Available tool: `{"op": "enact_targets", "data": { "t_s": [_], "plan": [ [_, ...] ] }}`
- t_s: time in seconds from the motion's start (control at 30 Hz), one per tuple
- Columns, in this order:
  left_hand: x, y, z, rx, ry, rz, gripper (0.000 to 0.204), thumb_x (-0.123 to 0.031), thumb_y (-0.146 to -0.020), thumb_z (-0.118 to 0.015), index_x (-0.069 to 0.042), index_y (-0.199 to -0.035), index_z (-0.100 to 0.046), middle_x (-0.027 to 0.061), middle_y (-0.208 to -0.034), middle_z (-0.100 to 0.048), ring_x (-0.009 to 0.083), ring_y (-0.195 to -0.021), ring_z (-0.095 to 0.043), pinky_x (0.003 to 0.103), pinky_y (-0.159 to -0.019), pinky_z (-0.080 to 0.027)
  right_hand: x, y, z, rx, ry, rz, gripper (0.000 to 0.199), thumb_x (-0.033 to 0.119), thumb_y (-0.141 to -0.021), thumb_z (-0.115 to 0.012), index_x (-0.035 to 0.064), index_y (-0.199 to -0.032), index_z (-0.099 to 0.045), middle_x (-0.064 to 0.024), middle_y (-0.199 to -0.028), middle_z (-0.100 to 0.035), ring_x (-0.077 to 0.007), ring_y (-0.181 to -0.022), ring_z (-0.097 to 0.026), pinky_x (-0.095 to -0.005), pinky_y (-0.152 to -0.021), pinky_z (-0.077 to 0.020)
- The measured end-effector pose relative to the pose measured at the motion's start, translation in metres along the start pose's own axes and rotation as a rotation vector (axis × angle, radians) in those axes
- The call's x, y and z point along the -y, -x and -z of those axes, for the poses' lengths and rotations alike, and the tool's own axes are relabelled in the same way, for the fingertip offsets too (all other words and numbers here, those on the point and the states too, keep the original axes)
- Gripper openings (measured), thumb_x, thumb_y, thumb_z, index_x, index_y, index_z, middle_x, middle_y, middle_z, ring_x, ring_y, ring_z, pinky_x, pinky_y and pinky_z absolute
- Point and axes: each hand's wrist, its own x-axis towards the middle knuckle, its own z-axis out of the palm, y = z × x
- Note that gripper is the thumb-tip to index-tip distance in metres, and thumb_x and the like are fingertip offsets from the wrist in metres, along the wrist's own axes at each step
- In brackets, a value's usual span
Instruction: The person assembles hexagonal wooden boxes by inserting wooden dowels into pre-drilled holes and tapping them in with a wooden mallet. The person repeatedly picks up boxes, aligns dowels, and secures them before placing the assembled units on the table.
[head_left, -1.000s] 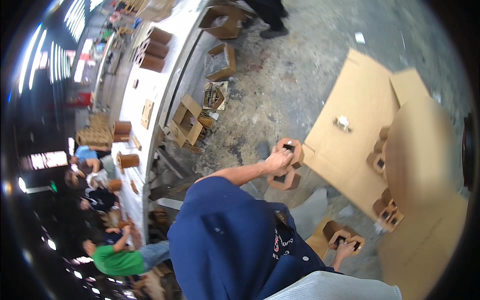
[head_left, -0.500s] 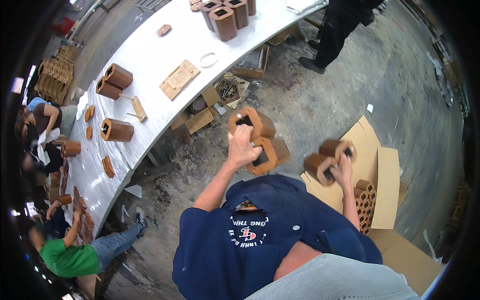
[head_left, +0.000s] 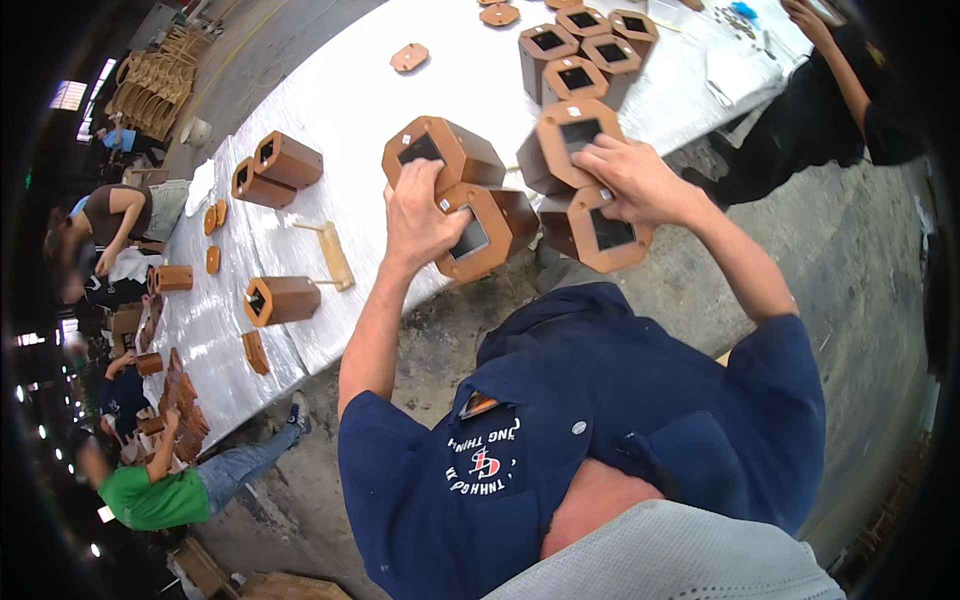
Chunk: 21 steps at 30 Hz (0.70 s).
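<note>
My left hand [head_left: 422, 222] grips a pair of brown octagonal wooden boxes, its fingers hooked into their square openings. The upper box [head_left: 468, 150] of this pair is over the table, and the lower box [head_left: 516, 214] is by the near edge. In my right hand [head_left: 640, 182] is a second pair, held the same way: an upper box [head_left: 540, 158] and a lower box [head_left: 618, 256]. The fingertips of both hands are hidden inside the openings. Just beyond the right pair, several matching boxes [head_left: 574, 82] stand close together on the table.
The long table [head_left: 375, 90] is wrapped in shiny film. A wooden lid-like piece [head_left: 409, 57], two joined boxes [head_left: 277, 167], a lying box [head_left: 283, 300] and a small wooden frame [head_left: 335, 257] rest on it. People work at the left; a dark-clothed person [head_left: 800, 130] stands at right.
Both hands have carried their box pairs up to the table, the right pair coming from beside the cardboard at right. The two pairs are now side by side, and the view has shifted toward the table.
</note>
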Motion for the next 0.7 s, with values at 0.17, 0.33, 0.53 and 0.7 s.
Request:
{"op": "enact_targets", "data": {
  "t_s": [0.17,0.33,0.53,0.7],
  "plan": [
    [0.061,-0.100,-0.004,-0.002,-0.182,-0.090,0.048,-0.015,-0.062,-0.074,0.001,-0.104,-0.058,0.0131,-0.098,-0.059,0.0318,-0.096,-0.059,0.045,-0.080,-0.045,-0.070,-0.131,0.008,0.076,0.110,0.237,0.052,0.002,-0.060,-0.075,0.0067,-0.108,-0.057,-0.0029,-0.096,-0.062,-0.0234,-0.102,-0.058,-0.0403,-0.079,-0.0476],
    [0.125,-0.175,-0.040,0.064,-0.174,0.003,0.041,-0.019,-0.060,-0.074,-0.003,-0.095,-0.060,0.0117,-0.093,-0.060,0.0308,-0.094,-0.059,0.047,-0.077,-0.044,-0.127,-0.235,-0.008,0.204,0.114,0.257,0.052,-0.002,-0.061,-0.072,0.0071,-0.109,-0.054,-0.0030,-0.102,-0.060,-0.0251,-0.105,-0.055,-0.0444,-0.091,-0.0435],
    [0.195,-0.219,-0.103,0.109,-0.090,0.052,0.036,-0.020,-0.058,-0.074,-0.002,-0.085,-0.059,0.0161,-0.084,-0.058,0.0346,-0.084,-0.059,0.049,-0.081,-0.046,-0.194,-0.289,-0.074,0.215,0.072,0.154,0.062,0.003,-0.058,-0.077,0.0065,-0.115,-0.054,-0.0079,-0.106,-0.060,-0.0277,-0.110,-0.054,-0.0453,-0.098,-0.0411],
    [0.196,-0.223,-0.139,0.167,-0.109,0.161,0.047,-0.024,-0.062,-0.076,-0.003,-0.099,-0.058,0.0129,-0.102,-0.054,0.0305,-0.107,-0.053,0.067,-0.092,-0.035,-0.209,-0.306,-0.073,0.337,-0.005,0.062,0.071,0.006,-0.059,-0.080,0.0073,-0.123,-0.050,-0.0103,-0.115,-0.058,-0.0313,-0.115,-0.053,-0.0508,-0.101,-0.0404]
  ]
}}
